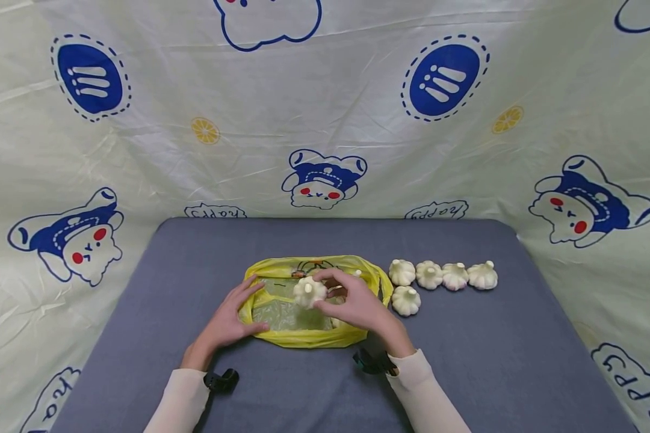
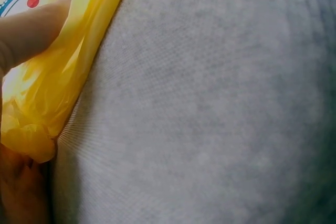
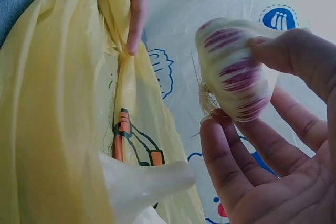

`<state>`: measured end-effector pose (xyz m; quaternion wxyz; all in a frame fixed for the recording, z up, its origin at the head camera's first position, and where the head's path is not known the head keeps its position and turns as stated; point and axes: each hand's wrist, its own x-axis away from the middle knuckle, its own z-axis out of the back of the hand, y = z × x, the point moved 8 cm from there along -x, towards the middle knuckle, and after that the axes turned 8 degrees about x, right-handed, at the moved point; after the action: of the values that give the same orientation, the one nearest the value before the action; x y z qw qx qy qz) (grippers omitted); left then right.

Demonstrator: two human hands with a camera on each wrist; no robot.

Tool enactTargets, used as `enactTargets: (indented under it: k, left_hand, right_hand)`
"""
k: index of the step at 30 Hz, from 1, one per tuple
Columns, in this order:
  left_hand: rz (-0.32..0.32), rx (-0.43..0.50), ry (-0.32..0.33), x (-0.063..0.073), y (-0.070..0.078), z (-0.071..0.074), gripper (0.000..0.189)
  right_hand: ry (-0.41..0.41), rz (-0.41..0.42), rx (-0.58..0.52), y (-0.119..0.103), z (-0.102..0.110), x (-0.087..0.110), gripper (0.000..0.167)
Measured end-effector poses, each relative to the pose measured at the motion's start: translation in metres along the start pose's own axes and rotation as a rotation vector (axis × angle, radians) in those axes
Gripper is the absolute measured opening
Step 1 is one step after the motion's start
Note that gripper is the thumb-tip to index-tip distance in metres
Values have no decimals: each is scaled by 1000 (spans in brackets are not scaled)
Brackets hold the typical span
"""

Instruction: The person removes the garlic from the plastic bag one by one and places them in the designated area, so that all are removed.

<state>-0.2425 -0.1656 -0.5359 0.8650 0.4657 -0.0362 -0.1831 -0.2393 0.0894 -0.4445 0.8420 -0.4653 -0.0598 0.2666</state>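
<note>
A yellow plastic bag (image 1: 310,340) lies with its wide mouth facing up in the head view. My left hand (image 1: 229,319) holds its left end, fingers over the rim; in the left wrist view the thumb (image 2: 31,31) lies against the yellow plastic. Above the mouth, my right hand (image 1: 357,300) pinches a garlic bulb (image 1: 309,293) between thumb and fingers. Purple streaks and dry roots show on this bulb in the right wrist view. Another pale garlic bulb (image 3: 144,182) sits inside the bag, its stem sticking up and the rest partly hidden.
Right of the bag, several garlic bulbs (image 1: 443,275) stand in a row, with one more bulb (image 1: 406,300) in front of the row's left end. All rest on a grey-blue cloth-covered table (image 1: 493,361). A printed curtain (image 1: 325,108) hangs behind it.
</note>
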Motion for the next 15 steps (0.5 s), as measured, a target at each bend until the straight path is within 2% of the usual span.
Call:
enactTargets:
  k: [6,15]
  left_hand:
    - [-11,0,4,0,0,-1,91]
    - [-8,-4,-4,-1,0,-1,91]
  right_hand:
    - [79,-24,-25,-1,12,13,43]
    - [189,-15,-44,5,36,29,44]
